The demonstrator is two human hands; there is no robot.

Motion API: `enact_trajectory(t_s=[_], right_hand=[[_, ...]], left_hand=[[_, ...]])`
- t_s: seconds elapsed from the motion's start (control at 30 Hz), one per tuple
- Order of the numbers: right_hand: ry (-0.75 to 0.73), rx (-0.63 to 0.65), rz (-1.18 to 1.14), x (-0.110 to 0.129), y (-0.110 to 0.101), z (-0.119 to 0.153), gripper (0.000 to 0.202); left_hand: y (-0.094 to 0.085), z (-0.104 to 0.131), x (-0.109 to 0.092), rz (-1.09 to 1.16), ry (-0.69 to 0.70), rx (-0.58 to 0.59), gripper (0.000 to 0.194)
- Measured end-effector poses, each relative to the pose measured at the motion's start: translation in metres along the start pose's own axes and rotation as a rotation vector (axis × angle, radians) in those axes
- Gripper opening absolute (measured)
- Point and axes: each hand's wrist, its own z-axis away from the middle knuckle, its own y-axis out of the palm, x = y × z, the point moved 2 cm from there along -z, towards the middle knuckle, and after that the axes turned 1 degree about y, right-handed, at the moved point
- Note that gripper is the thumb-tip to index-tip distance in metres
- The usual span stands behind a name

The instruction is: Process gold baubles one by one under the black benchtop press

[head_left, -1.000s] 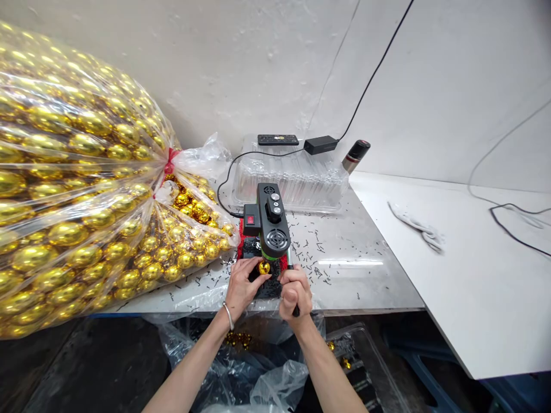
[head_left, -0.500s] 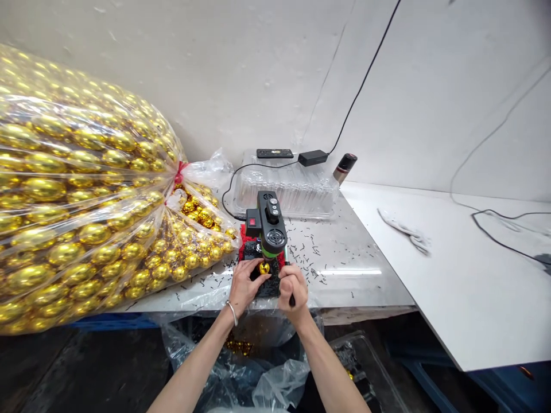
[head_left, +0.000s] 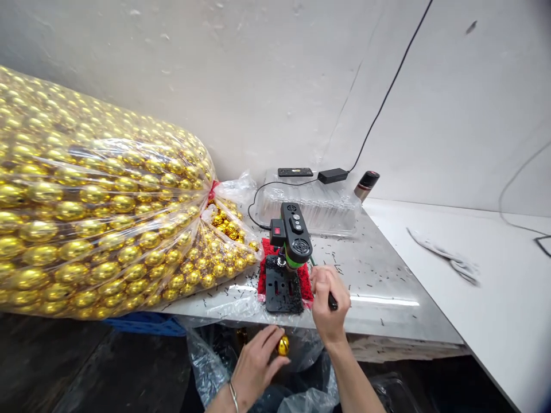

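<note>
My left hand (head_left: 260,361) pinches a shiny gold ball (head_left: 283,345) between thumb and fingertips, below the table's front edge and over a clear plastic bag (head_left: 206,358). Dark marks show on the ball. My right hand (head_left: 329,298) is wrapped round the black-ended lever handle (head_left: 333,302) of a small black bench machine (head_left: 297,235). That machine has a green band under its head and a box with a red switch (head_left: 277,230). Its slotted black base plate (head_left: 282,287), bare of any ball, rests on a red mat (head_left: 267,252).
On the left a huge clear sack (head_left: 107,218) of gold balls bulges over the table (head_left: 383,275). Behind the machine stand a clear plastic tray (head_left: 307,209), a power adapter (head_left: 333,175) and a dark can (head_left: 367,184). Black shavings litter the metal top. A glove (head_left: 447,255) lies right.
My left hand has drawn the gold ball off the machine's base, down toward me past the table edge. My right hand still grips the lever. The camera view has shifted.
</note>
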Motion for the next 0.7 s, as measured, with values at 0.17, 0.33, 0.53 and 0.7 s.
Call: enact_trajectory(t_s=[0.17,0.33,0.53,0.7], right_hand=[[-0.022,-0.025,0.001,-0.002,0.001,0.005,0.029],[-0.072,-0.003,0.012,-0.003,0.001,0.006,0.027],[-0.129,0.006,0.019,-0.005,0.000,0.007,0.026],[-0.158,-0.002,0.022,-0.008,0.001,0.008,0.026]], left_hand=[[-0.039,-0.034,-0.028,-0.263,0.203,-0.204,0.028],[-0.116,-0.136,-0.084,-0.866,0.161,-0.351,0.034],[-0.147,-0.199,-0.076,-1.009,-0.042,0.121,0.021],[-0.135,-0.205,-0.059,-0.936,-0.028,0.141,0.026]])
